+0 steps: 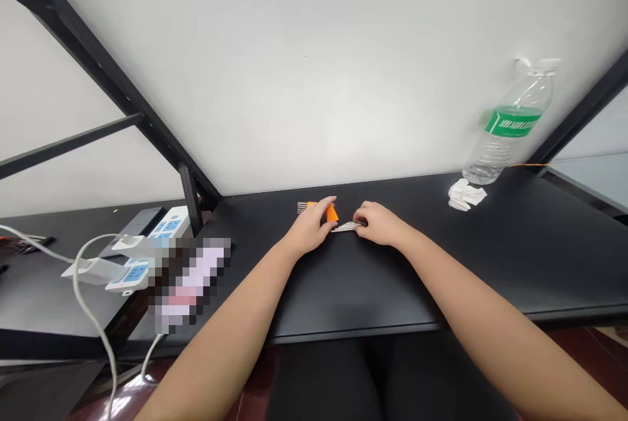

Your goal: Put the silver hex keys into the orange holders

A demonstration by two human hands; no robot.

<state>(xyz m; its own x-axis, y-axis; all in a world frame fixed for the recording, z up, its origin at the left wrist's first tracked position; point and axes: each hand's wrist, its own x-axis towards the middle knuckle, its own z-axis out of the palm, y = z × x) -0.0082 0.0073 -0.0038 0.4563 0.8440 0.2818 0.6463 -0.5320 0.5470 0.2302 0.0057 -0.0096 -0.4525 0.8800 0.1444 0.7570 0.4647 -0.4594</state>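
My left hand point(311, 226) is curved around a small orange piece point(332, 214) that looks like folded card, its thumb and fingers on either side. Thin pale strips point(302, 208) stick out past the left end of the orange piece, partly behind my hand. Between my two hands lies a small bundle of thin, pale, stick-like pieces point(345, 227). The fingertips of my right hand point(379, 223) are pinched on the right end of that bundle, and my left thumb is close to its left end. What kind of sticks they are is too small to tell.
A large clear bottle with a green label point(514, 121) stands at the back right, beside crumpled white tissue point(466, 195). To the left, a pixelated phone-like item point(196, 284) lies near a white power strip point(169, 228) with cables. A white wall point(324, 81) rises behind the black tabletop point(343, 297).
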